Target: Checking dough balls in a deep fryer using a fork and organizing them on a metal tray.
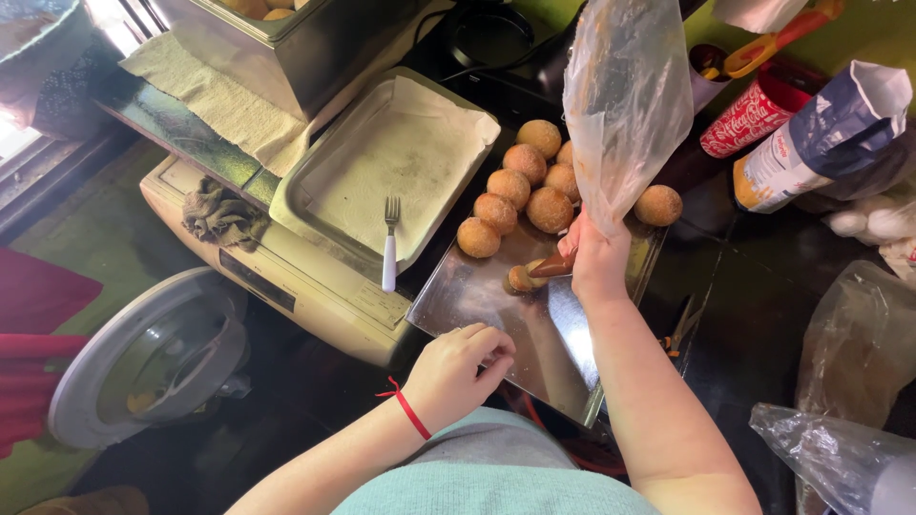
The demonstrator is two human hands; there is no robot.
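Left hand [458, 367]: fingers curled, resting on the near left edge of the steel tray [496, 315], holding nothing.
Right hand [599, 259]: closed around the neck of a piping bag [625, 95], its brown tip touching one dough ball [520, 278] mid-tray.
Other dough balls [523, 191]: clustered at the tray's far edge.
Fork [389, 243]: lies in the paper-lined pan [315, 219] left of the tray.
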